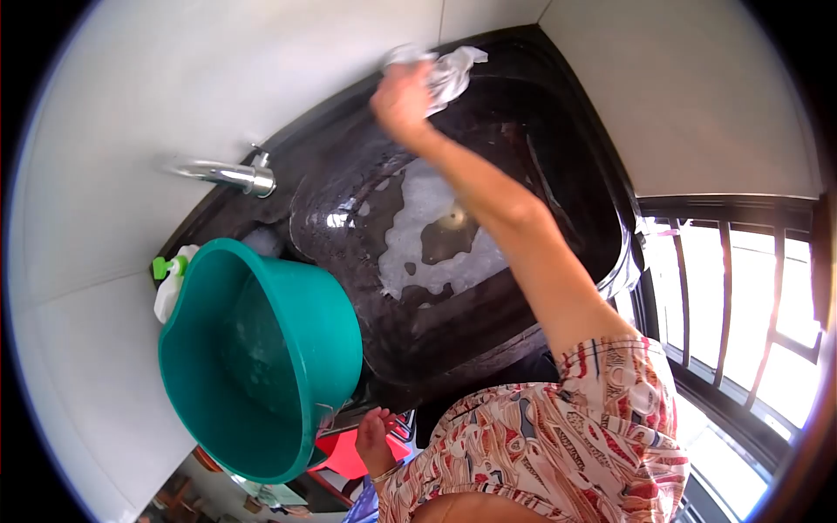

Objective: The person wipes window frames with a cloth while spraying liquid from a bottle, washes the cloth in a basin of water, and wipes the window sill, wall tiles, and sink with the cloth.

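Note:
My right hand (403, 100) grips a white cloth (453, 77) and presses it to the back rim of the dark sink (558, 113); the hand and part of the cloth are blurred by motion. Whitish, foamy water (410, 222) lies in the basin around the drain (452, 217). Close to the sink's front edge is my left hand (377, 436), its fingers loosely bent and slightly apart, with nothing visible in them. It is just right of a large teal bucket (327, 327), tilted toward me in view, with some cloudy water inside.
A chrome faucet (227, 174) stands at the sink's back left. Behind the bucket is a white bottle with a green top (170, 283). A barred window (724, 305) lies to the right. Below the bucket, a red object (353, 455) shows.

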The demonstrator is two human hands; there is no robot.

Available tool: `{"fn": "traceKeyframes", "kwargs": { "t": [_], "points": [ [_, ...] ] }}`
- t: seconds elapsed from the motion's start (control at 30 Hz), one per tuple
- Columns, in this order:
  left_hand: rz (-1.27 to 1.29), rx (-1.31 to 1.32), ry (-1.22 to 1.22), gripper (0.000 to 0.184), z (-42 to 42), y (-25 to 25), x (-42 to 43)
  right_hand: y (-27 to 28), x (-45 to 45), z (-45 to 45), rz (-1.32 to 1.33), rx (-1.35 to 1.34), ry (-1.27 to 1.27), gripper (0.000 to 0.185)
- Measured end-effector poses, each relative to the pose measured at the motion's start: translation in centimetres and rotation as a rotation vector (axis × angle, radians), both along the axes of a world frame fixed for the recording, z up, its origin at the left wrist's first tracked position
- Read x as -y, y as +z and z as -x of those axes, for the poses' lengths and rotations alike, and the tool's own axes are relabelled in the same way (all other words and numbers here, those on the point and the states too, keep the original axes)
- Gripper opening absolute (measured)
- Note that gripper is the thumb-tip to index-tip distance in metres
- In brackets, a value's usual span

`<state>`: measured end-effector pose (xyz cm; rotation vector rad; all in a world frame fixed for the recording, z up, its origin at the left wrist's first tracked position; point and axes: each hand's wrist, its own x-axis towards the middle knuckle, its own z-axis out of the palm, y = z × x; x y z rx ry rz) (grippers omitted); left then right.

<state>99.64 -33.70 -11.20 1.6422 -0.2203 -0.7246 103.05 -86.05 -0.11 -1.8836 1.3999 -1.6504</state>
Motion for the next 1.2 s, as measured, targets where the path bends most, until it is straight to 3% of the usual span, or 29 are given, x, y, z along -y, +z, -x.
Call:
{"fn": "traceKeyframes", "kwargs": {
  "t": [0.17,0.23,0.3,0.4,0.47,0.57,0.63,0.7,0.73,0.77,0.8,0.87,0.9,0.97,1.07,1.13,1.17,1.2],
  "points": [
    [-0.028,-0.005,-0.039,0.025,0.5,-0.3,-0.3,0.4,-5.9,-5.3,-0.006,0.006,0.153,0.026],
    [-0.037,-0.008,-0.027,0.026,0.5,-0.2,-0.6,-0.2,-6.8,-6.9,0.070,-0.216,0.209,0.026],
    [-0.049,-0.055,-0.009,0.025,0.4,0.2,0.4,-0.3,-7.9,-7.1,0.155,-0.259,0.368,0.026],
    [-0.085,-0.029,-0.011,0.024,0.7,0.9,1.5,0.8,-9.2,-8.3,0.029,-0.403,0.556,0.025],
    [-0.089,-0.035,-0.031,0.025,0.5,0.6,2.2,-0.3,-9.0,-9.4,0.449,-1.000,0.460,0.022],
    [-0.109,-0.002,-0.099,0.025,0.0,0.7,3.6,-2.2,-5.8,-8.3,0.295,-0.835,0.575,0.024],
    [-0.098,0.013,-0.136,0.024,0.1,0.4,4.5,0.4,-4.6,-2.4,0.500,-1.158,0.473,0.023],
    [-0.106,0.006,-0.113,0.024,0.7,0.5,5.2,0.0,-2.0,0.5,0.404,-1.103,0.472,0.022],
    [-0.099,0.030,-0.141,0.024,0.9,0.3,5.5,-0.4,-0.5,2.3,0.492,-1.099,0.433,0.021],
    [-0.084,0.049,-0.176,0.024,0.3,-0.1,6.2,0.3,0.6,3.4,0.411,-1.142,0.406,0.020],
    [-0.082,0.061,-0.168,0.023,1.0,0.4,6.7,-0.1,2.3,4.4,0.215,-0.940,0.373,0.020],
    [-0.080,0.066,-0.148,0.023,1.8,0.9,7.5,-1.5,9.6,8.5,0.182,-1.034,0.238,0.031],
    [-0.073,0.068,-0.163,0.023,2.0,0.9,7.4,-1.8,11.2,11.3,-0.004,-0.866,0.231,0.037],
    [-0.059,0.054,-0.165,0.023,2.6,0.8,6.6,-1.3,13.2,17.0,-0.082,-0.966,0.064,0.038],
    [-0.022,0.071,-0.198,0.023,2.0,0.1,5.6,-1.4,15.0,20.1,-0.032,-1.070,0.010,0.037],
    [-0.033,0.054,-0.195,0.025,2.1,0.6,5.0,-2.8,19.2,17.8,0.238,-0.842,-0.164,0.024],
    [-0.035,0.056,-0.188,0.025,2.1,0.6,4.5,-2.6,18.0,16.5,0.239,-0.839,-0.156,0.024],
    [-0.042,0.054,-0.172,0.025,2.2,0.5,4.2,-2.2,16.9,14.1,-0.070,-0.073,0.055,0.024]
  ]
}}
